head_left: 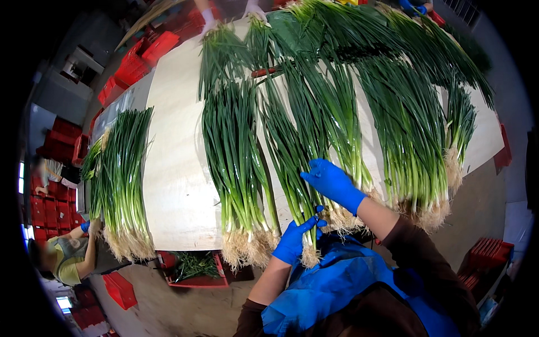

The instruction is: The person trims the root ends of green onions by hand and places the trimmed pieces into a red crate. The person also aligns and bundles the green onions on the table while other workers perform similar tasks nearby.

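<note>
My left hand [293, 240], in a blue glove, is closed around a few green onions [296, 196] just above their pale, hairy roots. Their dark leaves stretch away across the white table [174, 185]. Over the stems to the right is my right hand [335, 184], also gloved in blue. Its fingers are curled together at the edge of the leaves; what they pinch, if anything, is hidden. A thick bundle of green onions [236, 163] lies left of my hands, roots toward me. Another large bundle [407, 135] lies to the right.
One more bundle [124, 180] lies at the table's left edge, near a co-worker [76, 247]. Across the table, another person's gloved hands [255, 11] hold leaves. A red crate [196, 269] with green trimmings stands below the near edge. Red crates [135, 59] are stacked at far left.
</note>
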Motion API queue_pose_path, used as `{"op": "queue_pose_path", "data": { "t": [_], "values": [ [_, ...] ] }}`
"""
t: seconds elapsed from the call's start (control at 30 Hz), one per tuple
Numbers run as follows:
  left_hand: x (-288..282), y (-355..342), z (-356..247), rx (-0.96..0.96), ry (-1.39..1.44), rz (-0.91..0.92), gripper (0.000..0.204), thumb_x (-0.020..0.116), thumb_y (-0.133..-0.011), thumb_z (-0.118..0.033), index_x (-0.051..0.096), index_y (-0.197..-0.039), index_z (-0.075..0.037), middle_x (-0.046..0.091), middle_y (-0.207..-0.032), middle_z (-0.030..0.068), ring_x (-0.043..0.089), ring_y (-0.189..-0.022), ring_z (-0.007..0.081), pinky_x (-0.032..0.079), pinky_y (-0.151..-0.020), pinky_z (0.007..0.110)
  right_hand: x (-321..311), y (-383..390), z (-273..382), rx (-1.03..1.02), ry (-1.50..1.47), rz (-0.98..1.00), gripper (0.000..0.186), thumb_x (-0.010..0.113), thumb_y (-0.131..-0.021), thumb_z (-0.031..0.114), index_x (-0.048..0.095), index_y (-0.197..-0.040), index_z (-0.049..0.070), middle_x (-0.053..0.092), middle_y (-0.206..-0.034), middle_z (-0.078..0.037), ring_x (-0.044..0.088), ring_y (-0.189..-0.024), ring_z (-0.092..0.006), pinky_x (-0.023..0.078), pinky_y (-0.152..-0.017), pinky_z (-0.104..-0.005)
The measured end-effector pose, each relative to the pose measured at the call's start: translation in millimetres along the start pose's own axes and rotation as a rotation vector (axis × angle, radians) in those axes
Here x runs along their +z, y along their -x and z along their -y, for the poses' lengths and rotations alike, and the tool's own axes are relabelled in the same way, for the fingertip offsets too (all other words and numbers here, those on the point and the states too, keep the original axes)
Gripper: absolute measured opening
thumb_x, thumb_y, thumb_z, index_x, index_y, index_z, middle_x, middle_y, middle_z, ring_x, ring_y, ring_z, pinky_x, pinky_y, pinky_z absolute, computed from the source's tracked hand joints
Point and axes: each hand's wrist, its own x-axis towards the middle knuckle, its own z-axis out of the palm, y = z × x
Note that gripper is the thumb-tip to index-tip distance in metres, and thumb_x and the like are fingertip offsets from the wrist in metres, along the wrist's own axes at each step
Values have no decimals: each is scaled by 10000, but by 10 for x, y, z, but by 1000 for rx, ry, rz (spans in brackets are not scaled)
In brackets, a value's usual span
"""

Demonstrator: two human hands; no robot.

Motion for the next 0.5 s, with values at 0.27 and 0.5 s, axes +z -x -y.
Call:
{"op": "queue_pose_path", "data": {
  "t": [0.27, 0.5],
  "values": [
    [-43, 16, 21, -39, -114, -29, 388, 550, -923, -146, 494, -1280, -6, 634, -929, 112, 587, -761, 165, 486, -691, 278, 346, -526, 3, -125, 41, 112, 459, 683, -804, 329, 569, -1083, -16, 636, -941, -182, 620, -865, -337, 495, -774, -405],
    [-104, 106, 16, 37, -119, -89, 378, 518, -944, -224, 525, -1268, -29, 625, -876, 70, 545, -701, 137, 448, -661, 262, 267, -574, -22, 200, -554, 323, 327, 688, -820, 325, 609, -944, 33, 579, -739, -46, 553, -655, -118, 446, -591, -276]
  ]
}}
